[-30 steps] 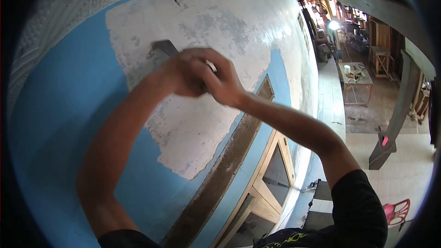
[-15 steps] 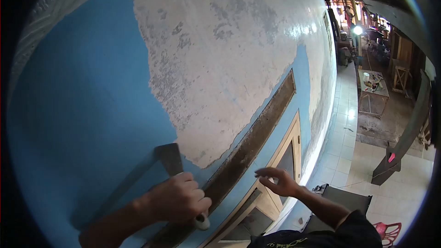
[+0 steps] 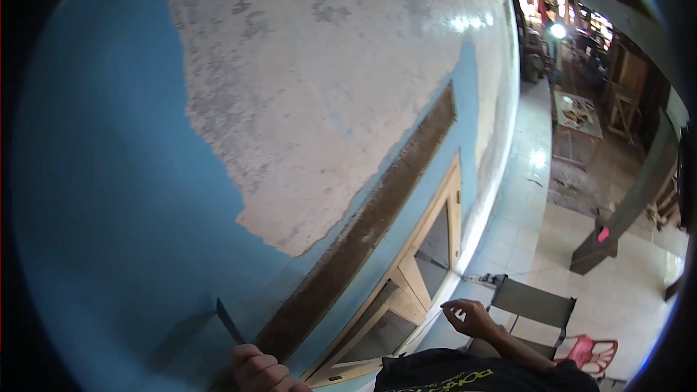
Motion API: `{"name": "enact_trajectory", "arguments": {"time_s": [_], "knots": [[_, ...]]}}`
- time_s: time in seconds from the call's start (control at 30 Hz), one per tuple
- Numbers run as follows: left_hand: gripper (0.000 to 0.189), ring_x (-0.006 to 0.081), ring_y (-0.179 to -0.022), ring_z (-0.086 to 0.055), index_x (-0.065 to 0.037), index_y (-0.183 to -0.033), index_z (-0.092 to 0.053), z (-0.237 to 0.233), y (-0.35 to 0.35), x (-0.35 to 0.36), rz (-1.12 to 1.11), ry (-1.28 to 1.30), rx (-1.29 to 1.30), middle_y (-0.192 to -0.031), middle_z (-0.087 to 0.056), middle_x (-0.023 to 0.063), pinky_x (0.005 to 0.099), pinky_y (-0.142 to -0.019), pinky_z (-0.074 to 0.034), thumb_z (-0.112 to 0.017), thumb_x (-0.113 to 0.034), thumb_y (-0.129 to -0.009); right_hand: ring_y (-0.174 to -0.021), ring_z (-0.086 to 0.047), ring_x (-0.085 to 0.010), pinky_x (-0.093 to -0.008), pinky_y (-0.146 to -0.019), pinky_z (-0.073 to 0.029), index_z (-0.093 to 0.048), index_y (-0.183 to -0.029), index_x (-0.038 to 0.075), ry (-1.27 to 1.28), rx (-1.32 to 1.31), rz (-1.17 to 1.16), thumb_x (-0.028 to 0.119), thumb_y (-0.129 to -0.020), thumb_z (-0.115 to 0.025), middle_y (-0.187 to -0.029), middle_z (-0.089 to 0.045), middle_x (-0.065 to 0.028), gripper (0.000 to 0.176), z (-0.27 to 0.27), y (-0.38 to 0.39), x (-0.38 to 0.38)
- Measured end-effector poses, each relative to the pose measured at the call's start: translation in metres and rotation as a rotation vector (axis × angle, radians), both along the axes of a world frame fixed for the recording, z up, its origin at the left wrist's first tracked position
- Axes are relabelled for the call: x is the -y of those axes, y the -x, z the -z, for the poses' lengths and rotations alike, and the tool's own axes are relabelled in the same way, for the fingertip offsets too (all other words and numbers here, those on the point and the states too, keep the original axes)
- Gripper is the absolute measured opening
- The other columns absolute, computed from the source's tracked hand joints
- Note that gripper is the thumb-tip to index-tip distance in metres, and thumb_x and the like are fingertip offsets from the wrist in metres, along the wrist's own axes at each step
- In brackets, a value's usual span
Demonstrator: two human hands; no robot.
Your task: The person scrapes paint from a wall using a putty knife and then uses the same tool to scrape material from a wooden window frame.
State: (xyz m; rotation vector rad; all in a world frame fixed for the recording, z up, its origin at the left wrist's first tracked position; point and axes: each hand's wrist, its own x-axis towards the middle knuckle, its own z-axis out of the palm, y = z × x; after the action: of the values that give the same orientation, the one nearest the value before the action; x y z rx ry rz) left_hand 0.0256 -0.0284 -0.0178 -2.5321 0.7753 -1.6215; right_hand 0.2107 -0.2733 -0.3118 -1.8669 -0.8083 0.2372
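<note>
My left hand (image 3: pixel 263 372) is closed round a putty knife (image 3: pixel 230 321) at the bottom of the view. The blade shows nearly edge-on, its tip close to the blue painted wall (image 3: pixel 109 196), and the handle is hidden by my fist. Above and to the right of the blade spreads a bare, scraped patch (image 3: pixel 290 101) of pale plaster with grey blotches and a ragged blue edge. My right hand (image 3: pixel 470 316) hangs in the air in front of my dark shirt (image 3: pixel 450 372), fingers loosely bent, thumb apart, holding nothing.
A brown ledge (image 3: pixel 363 236) runs slantwise below the patch, over a cream wooden window frame (image 3: pixel 410 283). To the right are a dark folding chair (image 3: pixel 537 303), a red plastic chair (image 3: pixel 581 349) and a wooden post (image 3: pixel 628 207). A cluttered table (image 3: pixel 592 125) stands farther back.
My left hand and the putty knife have moved down and left, and the blade has turned from flat to edge-on. My right hand has dropped lower. The view has shifted too.
</note>
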Motion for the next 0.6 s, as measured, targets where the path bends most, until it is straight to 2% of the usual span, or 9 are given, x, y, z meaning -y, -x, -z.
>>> {"name": "enact_trajectory", "arguments": {"time_s": [0.07, 0.1, 0.2, 0.23, 0.33, 0.37, 0.47, 0.5, 0.6], "knots": [[0.03, 0.0167, -0.046, -0.036, -0.013, -0.059, -0.037, 0.006, -0.015, 0.004, 0.057, 0.019, -0.001, -0.051, -0.038, 0.0005, 0.034, -0.053, -0.029, -0.052, -0.006, -0.083, -0.073, -0.069, -0.0243, -0.0335, -0.067, -0.056, -0.07, -0.095, 0.005, -0.038, 0.079, 0.037, 0.008, -0.084, -0.065, -0.087, -0.071, -0.0133, 0.013, -0.009, -0.004, 0.004], [0.029, 0.0159, -0.043, -0.034, -0.012, -0.059, -0.037, 0.013, -0.027, 0.004, 0.08, -0.007, 0.085, -0.049, -0.037, 0.0001, 0.0348, -0.051, -0.029, -0.053, -0.006, -0.082, -0.073, -0.069, -0.0243, -0.0334, -0.067, -0.056, -0.07, -0.094, 0.006, -0.077, 0.111, 0.082, 0.005, -0.081, -0.066, -0.086, -0.071, -0.0135, 0.013, -0.01, -0.006, 0.007], [0.029, 0.0154, -0.042, -0.034, -0.011, -0.059, -0.037, 0.022, -0.035, 0.007, 0.128, 0.019, 0.056, -0.048, -0.036, 0.0002, 0.0345, -0.049, -0.028, -0.054, -0.005, -0.081, -0.066, -0.064, -0.0217, -0.0317, -0.06, -0.052, -0.069, -0.09, 0.004, -0.197, 0.286, 0.372, 0.003, -0.078, -0.069, -0.076, -0.067, -0.01, 0.013, -0.023, -0.006, 0.016], [0.028, 0.0156, -0.041, -0.034, -0.011, -0.059, -0.037, 0.021, -0.035, 0.004, 0.176, 0.005, 0.052, -0.049, -0.037, 0.0011, 0.0337, -0.048, -0.028, -0.055, -0.004, -0.079, -0.064, -0.058, -0.0222, -0.0328, -0.059, -0.047, -0.067, -0.09, 0.004, -0.209, 0.314, 0.451, 0.001, -0.077, -0.068, -0.071, -0.062, -0.0077, 0.013, -0.024, -0.003, 0.02], [0.028, 0.0158, -0.041, -0.034, -0.01, -0.059, -0.037, 0.014, -0.029, 0.004, 0.235, 0.015, -0.007, -0.049, -0.036, 0.0017, 0.0337, -0.047, -0.027, -0.055, -0.002, -0.079, -0.063, -0.052, -0.0243, -0.0348, -0.059, -0.043, -0.064, -0.089, 0.005, -0.155, 0.396, 0.475, 0.0, -0.075, -0.068, -0.069, -0.055, -0.0073, 0.015, -0.004, 0.011, 0.037], [0.029, 0.0167, -0.042, -0.034, -0.009, -0.06, -0.037, 0.015, -0.025, 0.008, 0.195, 0.057, -0.006, -0.05, -0.037, 0.0022, 0.0342, -0.047, -0.027, -0.054, -0.007, -0.083, -0.066, -0.049, -0.0256, -0.0377, -0.062, -0.04, -0.06, -0.093, 0.007, -0.118, 0.433, 0.428, 0.002, -0.073, -0.069, -0.072, -0.051, -0.0073, 0.022, 0.022, 0.018, 0.042], [0.032, 0.0171, -0.043, -0.031, -0.009, -0.06, -0.036, 0.009, -0.021, 0.001, 0.316, 0.055, -0.021, -0.049, -0.035, 0.0019, 0.035, -0.048, -0.025, -0.05, -0.015, -0.088, -0.071, -0.05, -0.0256, -0.0401, -0.067, -0.04, -0.058, -0.098, 0.007, 0.0, 0.397, 0.406, 0.004, -0.072, -0.072, -0.076, -0.051, -0.0081, 0.029, 0.069, 0.042, 0.048], [0.034, 0.0168, -0.045, -0.028, -0.011, -0.06, -0.036, 0.011, -0.015, 0.011, 0.197, 0.183, 0.023, -0.05, -0.033, 0.0018, 0.0348, -0.049, -0.022, -0.048, -0.024, -0.09, -0.075, -0.05, -0.0274, -0.0423, -0.071, -0.04, -0.055, -0.101, 0.007, 0.048, 0.387, 0.372, 0.007, -0.072, -0.073, -0.08, -0.052, -0.0098, 0.035, 0.074, 0.046, 0.051], [0.034, 0.0163, -0.047, -0.026, -0.013, -0.061, -0.036, 0.032, 0.017, -0.019, 0.259, 0.428, 0.075, -0.051, -0.032, 0.0015, 0.0344, -0.051, -0.02, -0.048, -0.027, -0.089, -0.076, -0.05, -0.0296, -0.0432, -0.07, -0.039, -0.053, -0.101, 0.006, -0.005, 0.469, 0.475, 0.009, -0.072, -0.073, -0.081, -0.052, -0.0114, 0.035, 0.08, 0.046, 0.054]]}}
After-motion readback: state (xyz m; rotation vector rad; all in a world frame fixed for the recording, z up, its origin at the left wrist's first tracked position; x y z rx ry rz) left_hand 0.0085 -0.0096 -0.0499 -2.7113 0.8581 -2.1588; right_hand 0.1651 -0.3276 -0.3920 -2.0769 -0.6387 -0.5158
